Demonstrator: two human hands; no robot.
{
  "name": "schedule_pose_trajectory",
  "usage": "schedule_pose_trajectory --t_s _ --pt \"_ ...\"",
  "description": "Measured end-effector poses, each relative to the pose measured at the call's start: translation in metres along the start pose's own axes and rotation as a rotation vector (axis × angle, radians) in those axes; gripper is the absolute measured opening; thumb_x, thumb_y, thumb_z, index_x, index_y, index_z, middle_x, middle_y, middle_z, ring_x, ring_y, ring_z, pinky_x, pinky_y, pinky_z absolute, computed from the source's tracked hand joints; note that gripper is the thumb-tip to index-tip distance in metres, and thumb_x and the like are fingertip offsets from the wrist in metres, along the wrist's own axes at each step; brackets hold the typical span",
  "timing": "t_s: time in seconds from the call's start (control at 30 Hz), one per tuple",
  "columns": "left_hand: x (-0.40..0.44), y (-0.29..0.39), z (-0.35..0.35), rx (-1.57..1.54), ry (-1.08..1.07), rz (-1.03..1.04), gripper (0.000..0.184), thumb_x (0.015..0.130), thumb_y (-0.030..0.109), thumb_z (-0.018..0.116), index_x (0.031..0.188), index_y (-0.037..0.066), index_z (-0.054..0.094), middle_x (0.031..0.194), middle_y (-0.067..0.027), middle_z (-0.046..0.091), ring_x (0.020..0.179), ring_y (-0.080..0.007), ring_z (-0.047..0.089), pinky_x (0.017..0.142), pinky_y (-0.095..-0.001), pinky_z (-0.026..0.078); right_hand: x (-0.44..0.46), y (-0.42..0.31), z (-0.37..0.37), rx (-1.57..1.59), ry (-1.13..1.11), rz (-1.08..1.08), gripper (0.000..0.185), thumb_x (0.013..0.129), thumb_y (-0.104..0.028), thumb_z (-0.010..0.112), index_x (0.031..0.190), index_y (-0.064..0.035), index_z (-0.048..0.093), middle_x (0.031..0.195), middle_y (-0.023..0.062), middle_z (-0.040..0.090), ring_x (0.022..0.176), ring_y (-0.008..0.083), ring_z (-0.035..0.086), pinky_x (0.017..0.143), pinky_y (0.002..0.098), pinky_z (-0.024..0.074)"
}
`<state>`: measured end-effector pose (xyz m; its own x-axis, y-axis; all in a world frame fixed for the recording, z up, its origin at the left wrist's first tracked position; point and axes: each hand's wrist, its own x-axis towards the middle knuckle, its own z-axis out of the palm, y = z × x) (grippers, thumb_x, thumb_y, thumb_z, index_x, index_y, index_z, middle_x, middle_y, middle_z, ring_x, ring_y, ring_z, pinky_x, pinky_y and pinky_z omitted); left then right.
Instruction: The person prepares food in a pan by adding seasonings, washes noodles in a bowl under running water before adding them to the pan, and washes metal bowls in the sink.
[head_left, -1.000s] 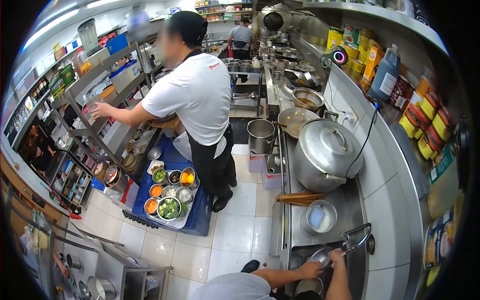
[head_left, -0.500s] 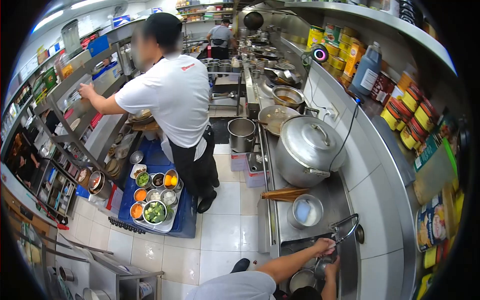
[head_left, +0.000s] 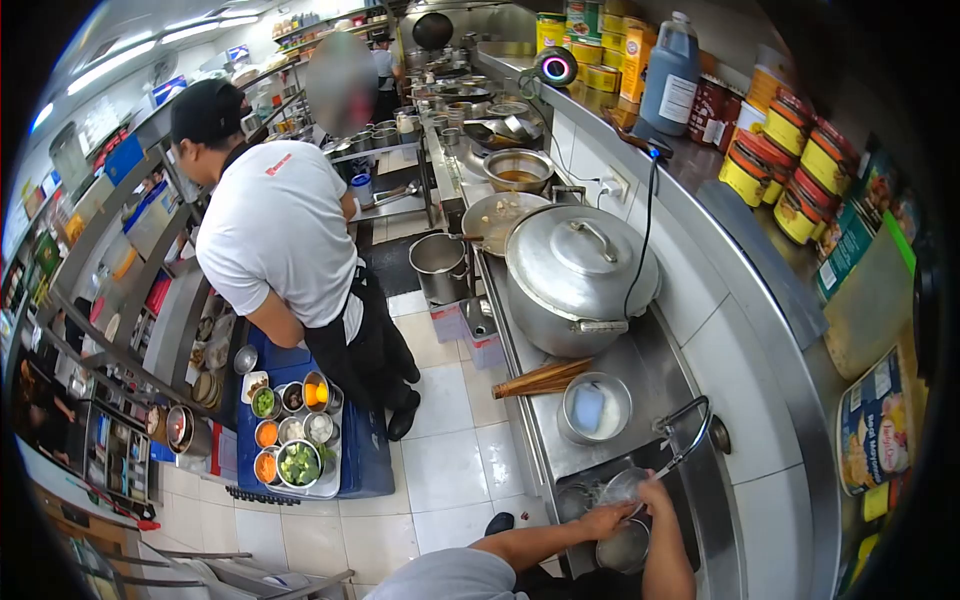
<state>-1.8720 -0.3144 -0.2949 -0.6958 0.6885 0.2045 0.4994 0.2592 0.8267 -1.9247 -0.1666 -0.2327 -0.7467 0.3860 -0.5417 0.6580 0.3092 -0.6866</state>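
My left hand (head_left: 607, 520) pinches the near rim of the bowl (head_left: 622, 486); my right hand (head_left: 656, 495) is at its edge, closure undeterminable. Faucet (head_left: 688, 432) beyond both hands. Firm, level support advisable.

shiny metal bowl (head_left: 622, 487) and faucet (head_left: 684, 457) – duller metal pot (head_left: 540, 300) – smooth, glossy floor tiles (head_left: 447, 478)

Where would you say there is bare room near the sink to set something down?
Bare steel shows between the pan with a blue block, the lidded pot and the wall, plus a strip between pan and sink. The sink is crowded with bowls, left hand and right hand.
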Motion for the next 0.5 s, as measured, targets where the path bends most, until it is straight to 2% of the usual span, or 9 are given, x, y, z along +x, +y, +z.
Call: schedule_pose_trajectory --t_s 0.03,0.1,0.17,0.2,0.23,0.3,0.37,0.4,0.5 --pt "0.007 0.000 -0.005 0.004 -0.009 0.002 0.049 0.093 0.027 0.062 0.134 0.004 0.050 0.132 -0.0182 0.059 0.122 -0.0340 0.056 0.097 -0.0443 0.047 -0.005 -0.011 0.007 -0.237 0.018 0.034 0.058 0.076 -0.011 0.055 0.133 -0.0065 0.050 0.113 0.0187 0.063 0.106 0.0300 0.062 0.090 0.0396 0.0498" --pt "0.029 0.009 -0.010 -0.314 -0.094 -0.500 0.046 0.087 0.027 0.065 0.125 0.001 0.057 0.118 -0.0225 0.065 0.110 -0.0383 0.062 0.091 -0.0444 0.049 0.021 0.019 0.023 -0.359 0.134 -0.130 0.060 0.076 -0.016 0.060 0.135 -0.0095 0.049 0.118 0.0218 0.060 0.109 0.0342 0.060 0.093 0.0409 0.0477" --pt "0.043 0.000 -0.001 -0.443 0.106 -0.289 0.035 0.087 0.020 0.059 0.115 0.000 0.061 0.108 -0.0224 0.067 0.106 -0.0380 0.063 0.088 -0.0444 0.049 0.022 0.025 0.032 -0.425 0.288 -0.703 0.065 0.074 -0.023 0.066 0.136 -0.0123 0.046 0.116 0.0211 0.060 0.107 0.0342 0.059 0.092 0.0417 0.0479" --pt "0.049 0.007 -0.005 -0.431 0.124 -0.356 0.034 0.085 0.019 0.059 0.114 -0.001 0.061 0.106 -0.0224 0.066 0.103 -0.0381 0.063 0.087 -0.0451 0.049 0.027 0.023 0.018 -0.148 0.127 -0.264 0.070 0.072 -0.024 0.068 0.136 -0.0090 0.044 0.128 0.0217 0.054 0.111 0.0362 0.060 0.095 0.0452 0.0476" --pt "0.057 0.013 -0.007 -0.418 0.143 -0.421 0.034 0.084 0.017 0.058 0.112 -0.002 0.060 0.105 -0.0224 0.066 0.101 -0.0383 0.064 0.086 -0.0458 0.049 0.045 0.040 0.002 -0.148 0.124 -0.265 0.070 0.072 -0.024 0.068 0.136 -0.0090 0.044 0.128 0.0217 0.054 0.111 0.0362 0.060 0.095 0.0452 0.0476" --pt "0.053 0.022 0.007 -0.573 0.122 -0.272 0.054 0.079 0.017 0.060 0.128 -0.001 0.048 0.121 -0.0262 0.059 0.114 -0.0396 0.057 0.095 -0.0460 0.045 0.086 0.092 -0.018 0.328 -0.320 0.287 0.063 0.080 -0.019 0.059 0.140 -0.0123 0.043 0.122 0.0165 0.059 0.099 0.0313 0.066 0.074 0.0478 0.0554" --pt "0.031 0.031 -0.023 -0.300 -0.100 0.072 0.064 0.080 0.018 0.061 0.139 0.003 0.041 0.135 -0.0246 0.051 0.125 -0.0393 0.050 0.105 -0.0451 0.040 0.044 0.063 -0.050 0.317 -0.251 0.258 0.064 0.079 -0.016 0.055 0.142 -0.0107 0.041 0.115 0.0187 0.062 0.096 0.0330 0.067 0.073 0.0469 0.0558" --pt "0.022 0.013 -0.025 -0.303 -0.100 0.074 0.064 0.080 0.018 0.061 0.139 0.003 0.041 0.135 -0.0246 0.051 0.125 -0.0393 0.050 0.105 -0.0451 0.040 0.023 0.047 -0.062 0.309 -0.182 0.232 0.065 0.079 -0.014 0.052 0.143 -0.0092 0.040 0.108 0.0209 0.065 0.094 0.0346 0.068 0.072 0.0461 0.0563" --pt "0.027 -0.029 -0.024 0.436 0.012 0.379 0.055 0.082 0.019 0.060 0.135 0.006 0.050 0.132 -0.0227 0.054 0.122 -0.0414 0.052 0.099 -0.0474 0.045 0.011 0.059 -0.056 -0.053 0.038 0.138 0.065 0.077 -0.007 0.050 0.141 -0.0043 0.039 0.116 0.0274 0.059 0.101 0.0407 0.064 0.079 0.0474 0.0547"
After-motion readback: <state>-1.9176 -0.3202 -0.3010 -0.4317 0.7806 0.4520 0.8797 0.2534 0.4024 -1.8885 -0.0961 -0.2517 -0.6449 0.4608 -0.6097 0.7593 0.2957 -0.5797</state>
